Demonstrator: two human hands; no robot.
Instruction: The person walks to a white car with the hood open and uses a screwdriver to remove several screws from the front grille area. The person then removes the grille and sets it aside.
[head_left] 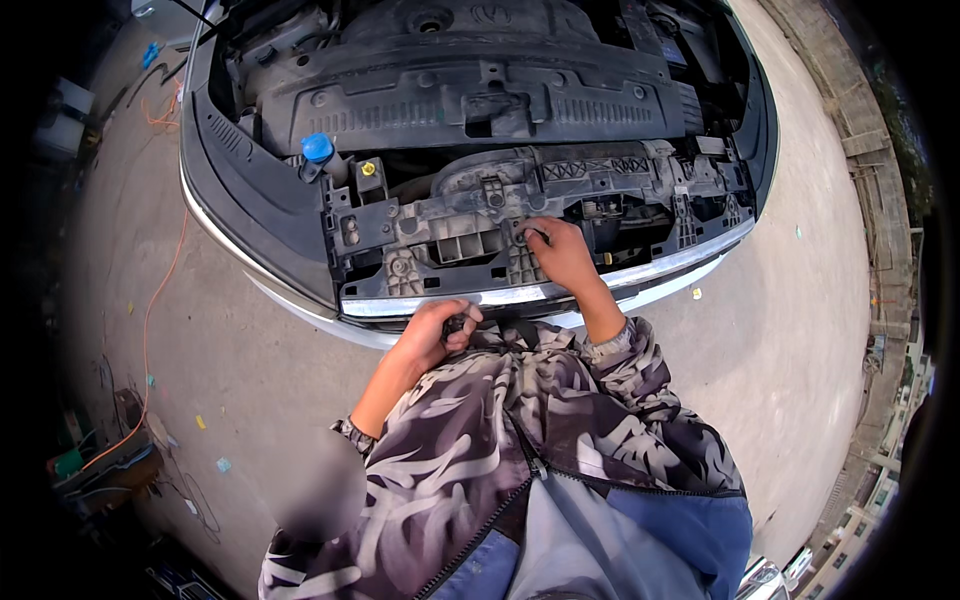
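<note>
The front of a car stands before me with its engine bay uncovered. My right hand [563, 254] reaches over the black front crossmember [465, 215], fingers pinched together at its middle. A small dark thing shows at these fingertips, too small to name. Closer to me, my left hand [437, 331] is curled closed in front of the silver front edge strip [440, 307]. Dark bits show between its fingers, but I cannot make out what they are. Behind the crossmember lies a dusty black engine-bay cover [380, 110].
A blue reservoir cap [317, 148] and a yellow cap [369, 169] sit left of the crossmember. An orange cable [150, 340] runs along the concrete floor [250, 400] at left. Tools and equipment [110, 455] lie at the lower left. A stone kerb [865, 145] borders the right side.
</note>
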